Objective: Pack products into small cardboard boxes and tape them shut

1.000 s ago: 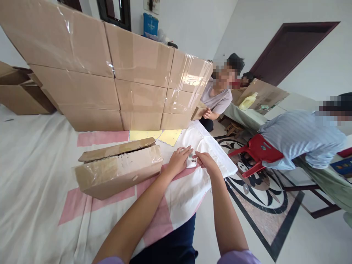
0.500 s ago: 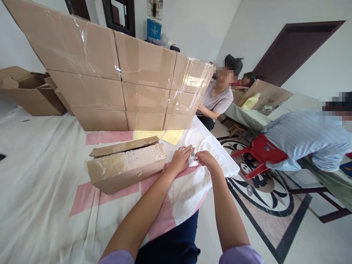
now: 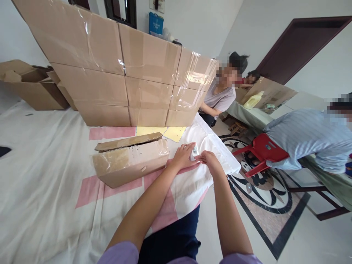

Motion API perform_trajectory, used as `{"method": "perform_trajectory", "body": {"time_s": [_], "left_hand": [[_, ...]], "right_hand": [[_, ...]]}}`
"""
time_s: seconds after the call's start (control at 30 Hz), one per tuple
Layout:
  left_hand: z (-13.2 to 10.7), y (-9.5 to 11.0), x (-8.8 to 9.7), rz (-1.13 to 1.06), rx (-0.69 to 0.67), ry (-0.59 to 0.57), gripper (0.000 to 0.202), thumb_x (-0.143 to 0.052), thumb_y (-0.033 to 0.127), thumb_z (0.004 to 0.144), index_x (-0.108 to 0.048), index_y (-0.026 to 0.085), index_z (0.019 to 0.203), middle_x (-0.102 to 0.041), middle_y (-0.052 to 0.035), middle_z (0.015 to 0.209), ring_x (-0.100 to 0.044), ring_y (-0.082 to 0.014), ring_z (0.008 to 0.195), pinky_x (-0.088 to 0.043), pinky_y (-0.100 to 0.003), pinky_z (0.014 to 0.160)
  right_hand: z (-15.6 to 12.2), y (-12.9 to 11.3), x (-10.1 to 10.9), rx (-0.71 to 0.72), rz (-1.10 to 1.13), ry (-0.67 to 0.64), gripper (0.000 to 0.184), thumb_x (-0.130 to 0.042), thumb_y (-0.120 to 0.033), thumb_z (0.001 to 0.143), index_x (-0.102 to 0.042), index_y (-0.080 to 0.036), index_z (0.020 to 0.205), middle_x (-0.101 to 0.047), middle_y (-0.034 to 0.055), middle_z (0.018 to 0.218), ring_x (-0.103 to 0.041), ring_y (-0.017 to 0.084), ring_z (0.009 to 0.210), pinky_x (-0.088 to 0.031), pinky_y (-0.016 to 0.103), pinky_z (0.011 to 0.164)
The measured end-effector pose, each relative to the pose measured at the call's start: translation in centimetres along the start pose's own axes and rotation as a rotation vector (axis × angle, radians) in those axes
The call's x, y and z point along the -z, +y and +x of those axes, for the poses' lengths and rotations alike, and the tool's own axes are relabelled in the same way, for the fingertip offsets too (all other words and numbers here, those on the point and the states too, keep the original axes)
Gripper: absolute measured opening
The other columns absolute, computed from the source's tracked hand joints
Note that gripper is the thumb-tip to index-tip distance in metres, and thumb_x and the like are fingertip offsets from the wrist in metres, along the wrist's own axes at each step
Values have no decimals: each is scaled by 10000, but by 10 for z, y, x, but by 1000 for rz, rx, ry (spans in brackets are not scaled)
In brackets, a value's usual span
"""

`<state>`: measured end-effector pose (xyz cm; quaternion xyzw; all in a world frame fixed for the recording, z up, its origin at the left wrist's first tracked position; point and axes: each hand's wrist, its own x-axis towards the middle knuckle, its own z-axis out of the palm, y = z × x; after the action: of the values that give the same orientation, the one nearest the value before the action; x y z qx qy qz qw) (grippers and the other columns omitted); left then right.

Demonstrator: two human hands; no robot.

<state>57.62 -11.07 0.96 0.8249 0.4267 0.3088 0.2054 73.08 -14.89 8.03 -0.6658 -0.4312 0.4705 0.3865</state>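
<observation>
My left hand [image 3: 183, 157] and my right hand [image 3: 211, 161] meet over the table's right corner, both pinched on a small white packet [image 3: 194, 151] with a dark printed patch. The packet is held just above the white cloth [image 3: 189, 183] that covers the table. A long, low cardboard box [image 3: 129, 162] with a loose taped lid lies just left of my left hand.
A wall of taped cartons [image 3: 123, 69] stands behind the low box, with open cartons [image 3: 30, 84] at far left. A seated person [image 3: 220, 97] is beyond the table corner; another in a striped shirt [image 3: 305, 137] bends at right by a red plastic stool [image 3: 261, 148].
The view has drifted slightly; both hands stay together on the small white packet, which now sits a little higher between the fingers.
</observation>
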Motion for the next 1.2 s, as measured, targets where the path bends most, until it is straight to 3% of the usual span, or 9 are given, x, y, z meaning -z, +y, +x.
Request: {"method": "perform_trajectory", "body": {"time_s": [0.2,0.37,0.57,0.77,1.03,1.2], "left_hand": [[-2,0,3,-24,-8,30,957,-694,600,777,-260,287,1571,-400,-37,1616,-371,-339,1386,-385,-471,1100],[-2,-2,4,-30,-7,26,932,-685,552,780,-274,294,1575,-390,-22,1625,-387,-345,1360,-397,-462,1081],[-1,-2,5,0,8,16,904,-693,507,776,-296,317,1566,-392,2,1625,-391,-333,1361,-404,-449,1082],[-2,-1,4,17,-2,27,892,-694,497,788,-296,316,1566,-369,0,1638,-384,-323,1365,-407,-446,1083],[-2,-3,4,0,13,36,912,-729,525,772,-310,332,1559,-380,-3,1630,-412,-339,1342,-432,-477,1056],[-5,1,12,-50,2,44,906,-771,396,758,-348,296,1553,-327,-53,1650,-382,-354,1395,-416,-484,1099]], "right_hand": [[-13,19,-14,113,21,130,147,-468,-310,761,-533,-217,669,-735,25,754,-655,165,702,-404,258,600],[-11,43,-19,98,18,182,157,-501,-322,737,-569,-211,649,-688,22,659,-610,152,604,-376,256,529],[-11,52,-13,57,2,114,229,-576,-415,750,-561,-204,664,-648,22,625,-543,129,496,-278,246,432],[-10,55,-12,85,-71,28,209,-558,-358,783,-470,-231,643,-432,-68,460,-332,88,398,-230,247,412],[-9,68,-10,72,-137,24,178,-625,-303,740,-481,-231,664,-498,-46,491,-412,110,438,-280,242,432],[-34,64,-8,118,-65,75,170,-554,-376,806,-453,-246,762,-406,-94,473,-304,91,408,-217,231,424]]}}
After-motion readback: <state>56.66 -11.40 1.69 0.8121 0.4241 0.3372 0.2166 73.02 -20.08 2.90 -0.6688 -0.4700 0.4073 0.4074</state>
